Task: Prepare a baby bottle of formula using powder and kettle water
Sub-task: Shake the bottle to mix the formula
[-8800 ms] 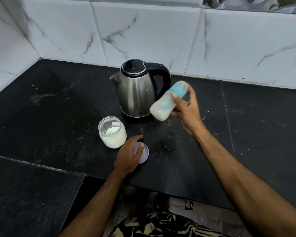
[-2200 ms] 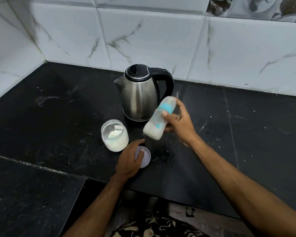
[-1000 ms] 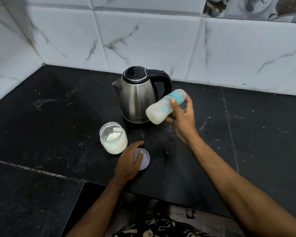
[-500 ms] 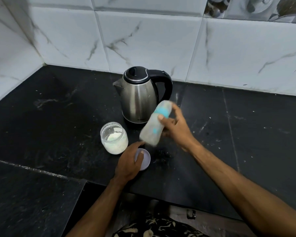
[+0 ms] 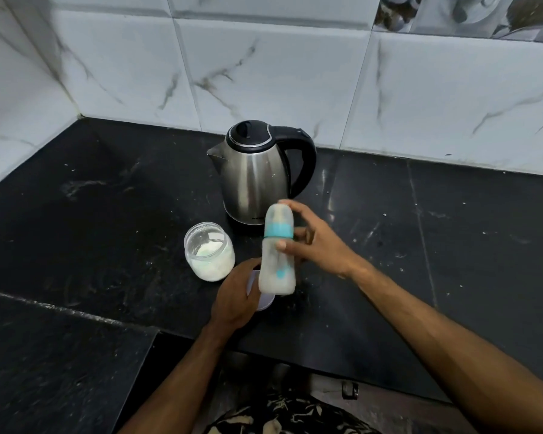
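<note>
The right hand grips a frosted plastic baby bottle with a teal collar and a clear domed cap. The thumb crosses the front of the bottle just below the collar, the forefinger reaches up over the cap, and the other fingers curl round the back, mostly hidden. The bottle is nearly upright, cap uppermost, motion-blurred, with milky liquid clouding its walls. Whether its base touches the worktop cannot be told.

The bottle is in front of the stainless steel electric kettle with a black lid and black handle, and its lower part overlaps the view of a pale round lid lying flat nearer the person than the kettle. The left hand rests on that lid, fingers loosely curved over its left part; how firmly they hold it cannot be told.

Left of the bottle and in front of the kettle's spout side, a small clear glass jar of white powder stands open and upright, apart from both hands, the left fingertips close to it.

All of it sits on a black stone countertop dusted with white specks. To the kettle's right the stone lies open as far as the frame edge; to its left it runs to the corner of the white marbled wall tiles. The kettle stands close to the back wall. In front of the hands, the counter's edge drops away beneath the forearms.
</note>
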`<action>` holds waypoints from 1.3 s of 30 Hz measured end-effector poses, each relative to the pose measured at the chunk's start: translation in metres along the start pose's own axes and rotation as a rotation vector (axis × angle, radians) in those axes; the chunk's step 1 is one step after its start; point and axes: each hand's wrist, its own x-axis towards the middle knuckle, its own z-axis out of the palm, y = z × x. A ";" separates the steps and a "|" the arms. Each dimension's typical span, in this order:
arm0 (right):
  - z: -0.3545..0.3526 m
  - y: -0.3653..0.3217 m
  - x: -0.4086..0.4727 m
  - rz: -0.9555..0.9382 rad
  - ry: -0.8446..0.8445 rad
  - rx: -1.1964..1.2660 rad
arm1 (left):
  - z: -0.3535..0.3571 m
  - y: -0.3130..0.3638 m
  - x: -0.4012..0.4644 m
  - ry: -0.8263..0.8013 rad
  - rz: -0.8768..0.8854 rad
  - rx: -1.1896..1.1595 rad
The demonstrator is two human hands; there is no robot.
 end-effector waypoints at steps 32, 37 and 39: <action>0.002 0.008 0.002 -0.026 0.182 0.149 | 0.000 0.002 0.000 0.028 0.017 0.017; -0.009 -0.002 0.012 -0.061 0.395 0.249 | 0.000 0.001 0.000 0.029 -0.004 0.036; -0.015 -0.006 0.019 -0.092 0.548 0.401 | 0.001 0.001 -0.001 0.030 -0.012 0.038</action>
